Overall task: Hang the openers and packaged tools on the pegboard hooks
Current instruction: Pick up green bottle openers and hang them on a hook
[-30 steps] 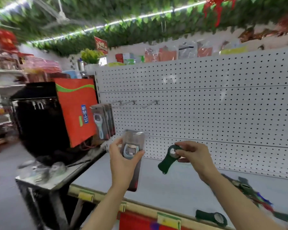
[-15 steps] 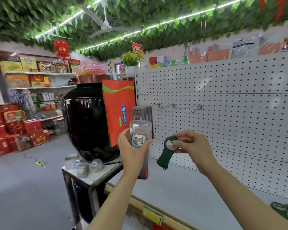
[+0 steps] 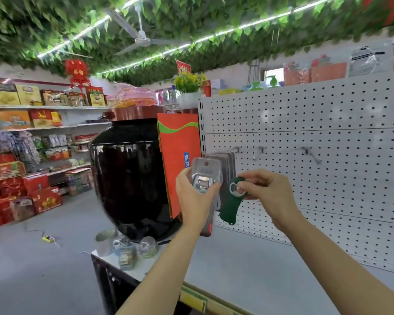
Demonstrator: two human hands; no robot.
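On the far left we see store shelves (image 3: 43, 123) stacked with boxed goods, then a big black jar (image 3: 130, 178) standing on a small desk (image 3: 132, 269) with an orange box (image 3: 178, 160) beside it.

Moving right, our left hand (image 3: 196, 198) is wrapped around a packaged opener (image 3: 205, 178), clear blister facing us, its hang hole at the top and level with the packs already on the pegboard. Just behind it, a stack of packaged tools (image 3: 225, 162) hangs on the leftmost hook (image 3: 237, 150), so that part of the job is under way.

Next, our right hand (image 3: 266, 192) pinches the head of a green bottle opener (image 3: 231, 201), its handle dangling free, clear of the pegboard (image 3: 328, 155). Two more hooks (image 3: 259, 152) to the right hold nothing.

We judge the task is partly done: both held items are not yet hung, and more may lie out of view.

Against the earlier frames, the view has swung left and both hands have risen closer to the hooks.
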